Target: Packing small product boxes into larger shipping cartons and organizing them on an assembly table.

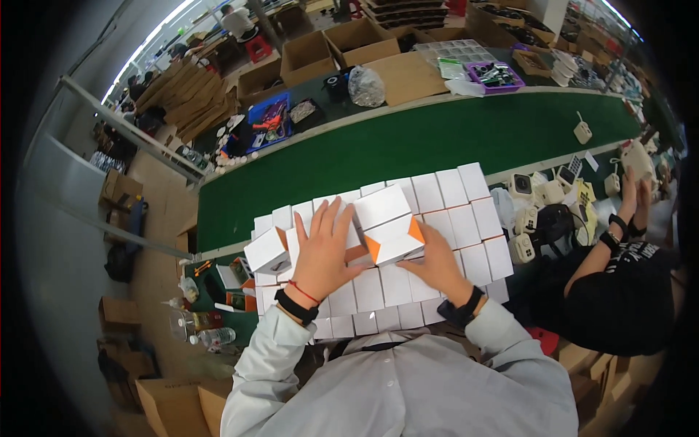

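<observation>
My right hand (pixel 441 264) grips a small white box with orange end panels (pixel 394 239) by its right side, thumb at the near edge. Spread fingers of my left hand (pixel 322 250) lie over white boxes just left of it, holding none that I can see. Another white box (pixel 381 207) sits against the far side of the gripped one. Under both hands, many similar white boxes (pixel 399 285) stand packed together in rows. A tilted white box (pixel 267 250) rests on top of the rows, left of my left hand.
A green conveyor belt (pixel 349 152) runs beyond the boxes. At right, a co-worker's hands (pixel 636 195) hold a cream-coloured device, near several small cream devices (pixel 521 185). Bottles (pixel 216 336) lie at left. Blue (pixel 256 111) and purple (pixel 507 88) bins stand on the far bench.
</observation>
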Action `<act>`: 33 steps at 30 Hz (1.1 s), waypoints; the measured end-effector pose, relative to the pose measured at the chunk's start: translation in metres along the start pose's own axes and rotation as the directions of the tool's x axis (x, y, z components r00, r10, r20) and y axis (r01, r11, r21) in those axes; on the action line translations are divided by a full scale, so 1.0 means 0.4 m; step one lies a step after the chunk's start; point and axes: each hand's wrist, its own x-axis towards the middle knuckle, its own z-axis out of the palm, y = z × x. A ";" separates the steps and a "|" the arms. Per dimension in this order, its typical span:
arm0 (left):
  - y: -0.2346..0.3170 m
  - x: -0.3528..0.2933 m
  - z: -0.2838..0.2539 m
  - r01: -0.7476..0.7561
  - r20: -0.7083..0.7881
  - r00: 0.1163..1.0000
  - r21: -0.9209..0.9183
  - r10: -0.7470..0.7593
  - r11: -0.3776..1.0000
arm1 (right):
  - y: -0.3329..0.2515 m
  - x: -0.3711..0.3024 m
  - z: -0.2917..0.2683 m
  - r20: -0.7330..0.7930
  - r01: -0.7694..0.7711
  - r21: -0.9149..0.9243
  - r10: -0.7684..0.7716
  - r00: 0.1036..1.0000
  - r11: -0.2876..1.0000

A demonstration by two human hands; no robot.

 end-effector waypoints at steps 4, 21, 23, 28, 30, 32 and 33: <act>0.093 0.001 0.005 -0.087 0.025 0.996 -0.077 0.089 0.993 | -0.043 -0.046 0.039 -0.166 -0.049 0.079 0.062 0.984 0.996; 0.035 -0.143 -0.028 0.021 -0.245 0.944 -0.620 -0.220 0.784 | -0.180 0.000 -0.196 -0.114 0.213 0.267 -0.188 0.975 0.940; -0.048 -0.187 -0.048 0.087 -0.361 0.903 -0.379 -0.234 0.921 | -0.216 0.057 -0.205 -0.007 0.186 0.187 -0.188 0.982 0.965; -0.291 -0.233 -0.069 0.314 -0.306 0.904 0.000 -0.299 0.949 | -0.198 0.122 -0.114 0.230 0.455 -0.146 -0.417 0.879 0.878; -0.356 -0.251 -0.054 0.199 -0.133 0.965 -0.195 -0.227 0.960 | -0.200 0.111 -0.103 0.231 0.499 -0.204 -0.454 0.861 0.842; -0.360 -0.262 -0.061 0.294 -0.125 0.942 -0.133 -0.310 0.947 | -0.208 0.099 -0.106 0.158 0.378 -0.278 -0.346 0.925 0.883; -0.351 -0.246 -0.060 0.360 -0.112 0.923 -0.078 -0.367 0.930 | -0.195 0.086 -0.109 0.155 0.376 -0.287 -0.345 0.926 0.881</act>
